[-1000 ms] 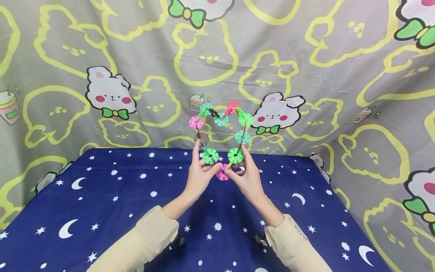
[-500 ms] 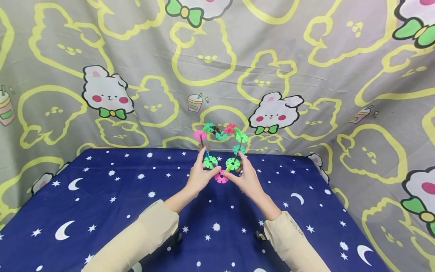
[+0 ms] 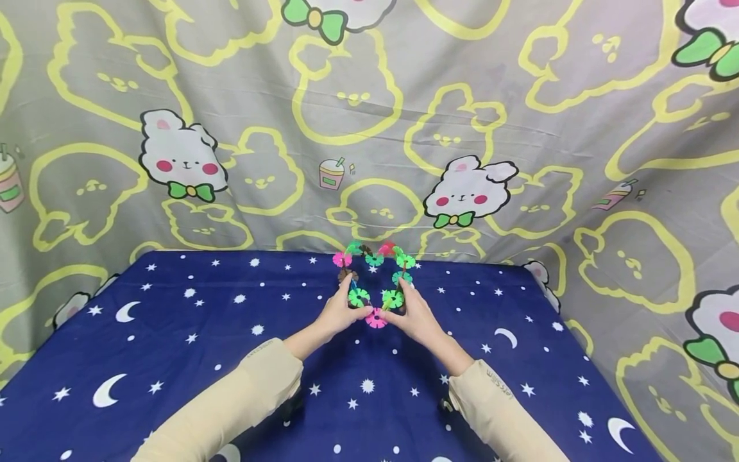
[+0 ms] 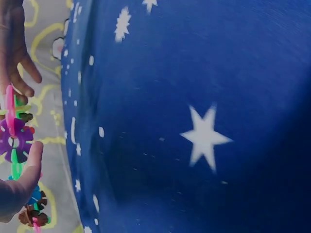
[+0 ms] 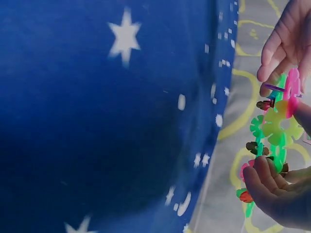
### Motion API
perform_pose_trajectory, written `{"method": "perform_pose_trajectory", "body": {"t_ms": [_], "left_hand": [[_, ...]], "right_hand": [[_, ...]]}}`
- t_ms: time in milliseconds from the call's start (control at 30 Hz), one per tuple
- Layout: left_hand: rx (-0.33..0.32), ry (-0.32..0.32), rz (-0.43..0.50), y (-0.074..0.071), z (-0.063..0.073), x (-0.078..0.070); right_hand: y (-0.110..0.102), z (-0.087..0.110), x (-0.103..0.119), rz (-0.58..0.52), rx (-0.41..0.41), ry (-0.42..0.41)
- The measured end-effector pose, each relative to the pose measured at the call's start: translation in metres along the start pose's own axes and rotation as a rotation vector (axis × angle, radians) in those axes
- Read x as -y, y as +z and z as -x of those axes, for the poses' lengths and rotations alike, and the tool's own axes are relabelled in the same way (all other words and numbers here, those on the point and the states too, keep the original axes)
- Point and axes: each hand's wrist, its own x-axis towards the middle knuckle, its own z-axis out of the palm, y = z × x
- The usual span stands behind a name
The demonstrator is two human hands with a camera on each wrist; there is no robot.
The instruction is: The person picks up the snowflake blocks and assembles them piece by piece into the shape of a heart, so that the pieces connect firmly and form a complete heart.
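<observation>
Both hands hold a heart-shaped ring of interlocking plastic snowflake discs (image 3: 376, 318) above the far middle of the table. My left hand (image 3: 335, 316) grips its lower left side, thumb near the pink disc at the bottom point. On the lower right side, my right hand (image 3: 420, 316) grips in mirror fashion. The ring mixes green, pink, teal and brown discs. A purple disc (image 4: 14, 141) shows by the left thumb in the left wrist view, and a yellow disc (image 5: 282, 124) in the right wrist view. Fingers hide parts of both sides.
A dark blue cloth (image 3: 231, 378) with white stars and moons covers the table. Behind and beside it hangs a grey curtain (image 3: 260, 96) with yellow cartoon outlines and white rabbits. Beige sleeves (image 3: 231, 398) cover the forearms.
Both hands have lowered the heart toward the table. Its top has tipped away and come down from in front of the curtain to near the table's far edge. Both grips stay the same.
</observation>
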Motion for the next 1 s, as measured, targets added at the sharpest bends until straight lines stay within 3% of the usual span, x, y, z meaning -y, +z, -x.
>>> {"method": "perform_pose_trajectory", "body": {"t_ms": [300,633,833,1000], "left_hand": [[0.047,-0.090,-0.084,0.004,-0.005,0.013],[0.111,-0.074,-0.238,0.003,-0.015,0.025],[0.101,-0.070,-0.323,0.005,-0.017,0.030],[0.134,-0.067,-0.365,0.002,-0.021,0.034]], "right_hand": [[0.015,-0.002,-0.008,0.075,0.097,0.026],[0.024,-0.008,-0.012,0.099,0.148,0.037],[0.031,-0.013,-0.016,0.107,0.182,0.052],[0.031,-0.013,-0.016,0.128,0.225,0.075]]}}
